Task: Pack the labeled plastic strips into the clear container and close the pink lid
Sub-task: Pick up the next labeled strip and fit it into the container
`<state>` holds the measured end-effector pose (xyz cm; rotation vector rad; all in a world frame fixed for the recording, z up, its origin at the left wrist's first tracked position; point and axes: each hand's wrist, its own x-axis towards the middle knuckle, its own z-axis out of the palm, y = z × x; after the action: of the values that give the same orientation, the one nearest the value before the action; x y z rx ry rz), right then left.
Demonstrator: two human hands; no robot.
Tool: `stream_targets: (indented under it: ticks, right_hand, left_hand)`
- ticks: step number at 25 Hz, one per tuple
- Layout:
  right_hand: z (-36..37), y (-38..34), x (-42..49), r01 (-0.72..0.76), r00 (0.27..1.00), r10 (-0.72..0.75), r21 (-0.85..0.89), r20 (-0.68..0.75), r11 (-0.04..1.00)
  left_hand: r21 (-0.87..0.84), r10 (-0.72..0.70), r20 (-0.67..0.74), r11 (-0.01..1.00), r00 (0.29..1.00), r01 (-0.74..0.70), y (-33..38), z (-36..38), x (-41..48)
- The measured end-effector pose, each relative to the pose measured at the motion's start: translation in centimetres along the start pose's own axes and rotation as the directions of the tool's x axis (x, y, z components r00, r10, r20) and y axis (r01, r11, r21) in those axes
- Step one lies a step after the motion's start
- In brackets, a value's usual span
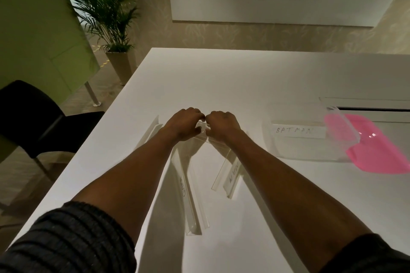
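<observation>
Head view: both hands meet over the middle of the white table (221, 73), knuckles almost touching. The left hand (184, 124) has its fingers curled down over the far end of the left strip (188, 188). The right hand (221, 126) pinches the far end of the right strip (230, 175) the same way. How firm each hold is cannot be told, since the clear plastic vanishes under the fingers. Both forearms are stretched well forward, wrists low.

From the hands the two strips splay back toward the table's near edge like an upturned V, so their long axes run near to far. A third strip (153, 127) lies just left of the left hand, close to the left edge.

The clear container (310, 150) stands well apart to the right, toward the right edge, its long side running left to right. One strip marked BATMAN (297, 132) already lies inside it. The pink lid (381, 150) is thrown open beyond it.

The right hand is the nearer one. By my judgement the strips need swinging rightward and turning roughly crosswise to match the container's length
</observation>
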<state>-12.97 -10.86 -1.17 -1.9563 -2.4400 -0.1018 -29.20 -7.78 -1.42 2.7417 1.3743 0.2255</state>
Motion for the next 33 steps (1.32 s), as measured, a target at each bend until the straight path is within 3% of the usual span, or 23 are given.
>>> stream_targets:
  ticks: [8, 11, 15, 17, 20, 22, 24, 27, 33]
  right_hand:
    - [-0.6, 0.4, -0.4, -0.046, 0.995, 0.040, -0.064, -0.091, 0.997]
    - [-2.6, 0.9, -0.7, -0.048, 0.983, 0.052, 0.026, -0.178, 0.999]
    - [-6.0, 2.1, -1.9, -0.002, 0.948, 0.090, 0.278, -0.304, 0.961]
    - [-7.5, 2.6, -3.1, 0.093, 0.901, 0.111, 0.438, -0.419, 0.894]
    - [-9.6, 3.0, -4.7, 0.234, 0.729, 0.319, 0.659, -0.606, 0.715]
    - [-10.1, 3.7, -5.3, 0.270, 0.667, 0.491, 0.796, -0.560, 0.541]
    - [-9.7, 4.6, -6.0, 0.220, 0.684, 0.608, 0.909, -0.403, 0.355]
    - [-7.8, 5.5, -7.3, 0.087, 0.739, 0.641, 0.973, -0.208, 0.215]
    - [-5.9, 5.9, -8.8, 0.061, 0.840, 0.541, 0.998, -0.046, -0.010]
  left_hand:
    - [0.011, -0.036, -0.060, 0.999, 0.998, 0.037, 0.1, -0.1, 0.7]
    - [-0.010, -0.053, -0.136, 0.999, 0.989, 0.052, 0.1, -2.0, 0.8]
    - [-0.151, -0.099, -0.248, 0.987, 0.964, 0.063, 0.0, -4.0, 0.7]
    - [-0.218, -0.130, -0.322, 0.974, 0.938, 0.060, 0.2, -4.4, 0.6]
    - [-0.347, -0.190, -0.435, 0.937, 0.880, 0.031, 0.9, -4.4, 0.1]
    - [-0.433, -0.245, -0.487, 0.901, 0.839, 0.012, 1.9, -4.7, -0.4]
    - [-0.618, -0.328, -0.459, 0.785, 0.826, -0.032, 2.9, -4.8, -0.8]
    - [-0.848, -0.437, -0.329, 0.527, 0.837, -0.059, 4.9, -4.9, -1.3]
    - [-0.972, -0.488, -0.226, 0.060, 0.843, -0.226, 9.6, -5.1, -0.9]
